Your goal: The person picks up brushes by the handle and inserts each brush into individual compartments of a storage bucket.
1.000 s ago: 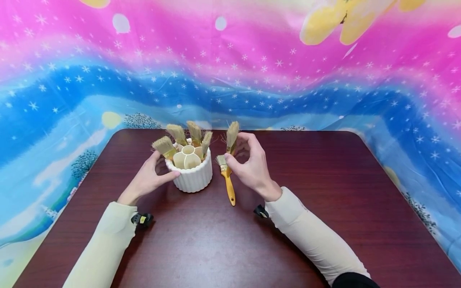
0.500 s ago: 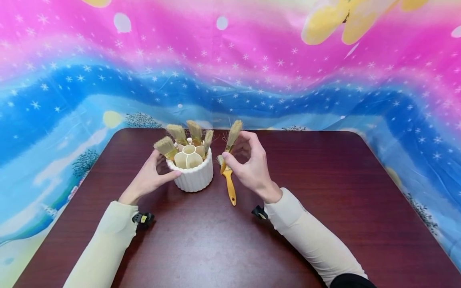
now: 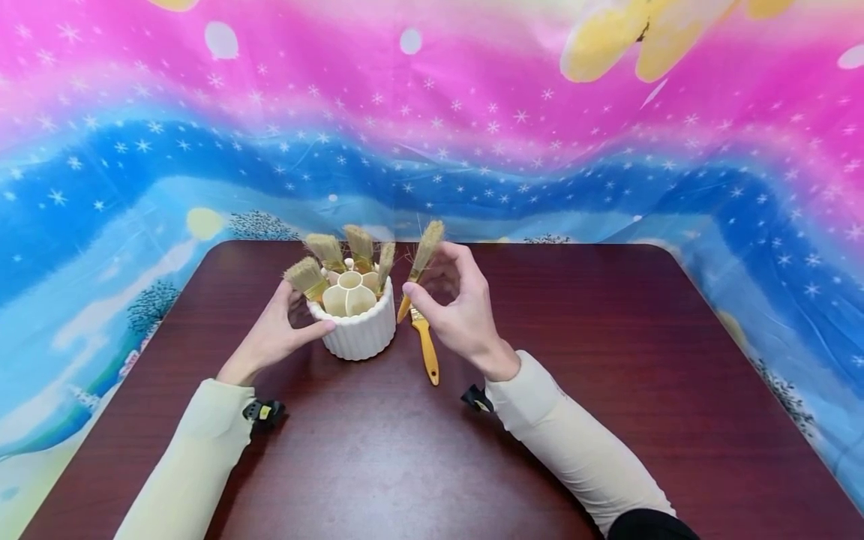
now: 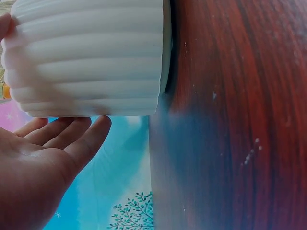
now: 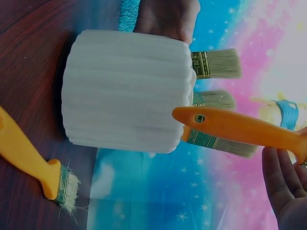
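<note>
A white ribbed pot (image 3: 361,339) with a flower-shaped divided insert (image 3: 350,280) stands on the dark table, several bristle paintbrushes (image 3: 324,249) upright in it. My left hand (image 3: 271,335) grips the pot's left side, thumb at the rim; in the left wrist view its fingers (image 4: 88,139) lie along the ribbed wall. To the right of the pot, my right hand (image 3: 464,311) pinches another paintbrush (image 3: 427,247) near its ferrule, bristles up. Its orange handle (image 5: 230,125) slants down toward the pot and overlaps the rim in the right wrist view.
One more yellow-handled paintbrush (image 3: 427,349) lies on the table (image 3: 378,457) below my right hand, its bristles away from me. A colourful printed cloth (image 3: 472,165) hangs behind the table and along its sides.
The paintbrush in my right hand has shifted left toward the pot and tilted, so its handle end now shows left of the lying brush. My left hand keeps its place on the pot.
</note>
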